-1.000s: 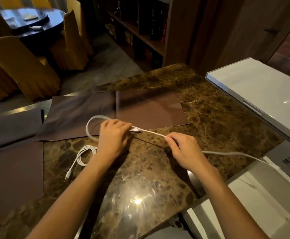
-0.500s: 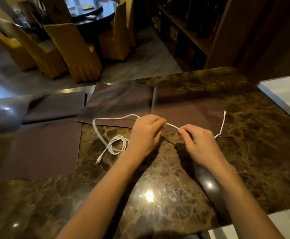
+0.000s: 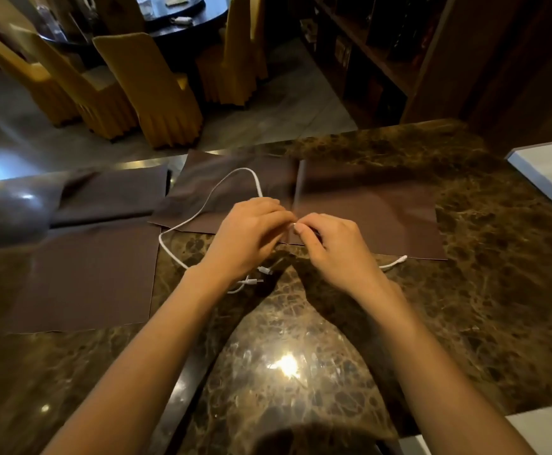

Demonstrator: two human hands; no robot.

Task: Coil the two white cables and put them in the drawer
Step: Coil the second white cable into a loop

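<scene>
A white cable (image 3: pixel 202 205) loops over the brown placemat and the marble table (image 3: pixel 484 290). My left hand (image 3: pixel 250 233) and my right hand (image 3: pixel 337 247) both pinch it, fingertips almost touching above the mat's near edge. One plug end (image 3: pixel 399 259) of it lies to the right of my right wrist. White plugs and a bit of cable (image 3: pixel 254 280) show below my left wrist; I cannot tell whether they are the second cable. The drawer is out of view.
Several brown placemats (image 3: pixel 366 208) lie on the table's far and left parts. A white surface (image 3: pixel 550 172) borders the table on the right. Yellow-covered chairs (image 3: pixel 149 87) and a dark round table stand beyond; a wooden bookshelf (image 3: pixel 383 54) is at the far right.
My hands have come together, shortening the stretch of cable between them. The cable's right end has been drawn in beside my right wrist, and the view has turned left.
</scene>
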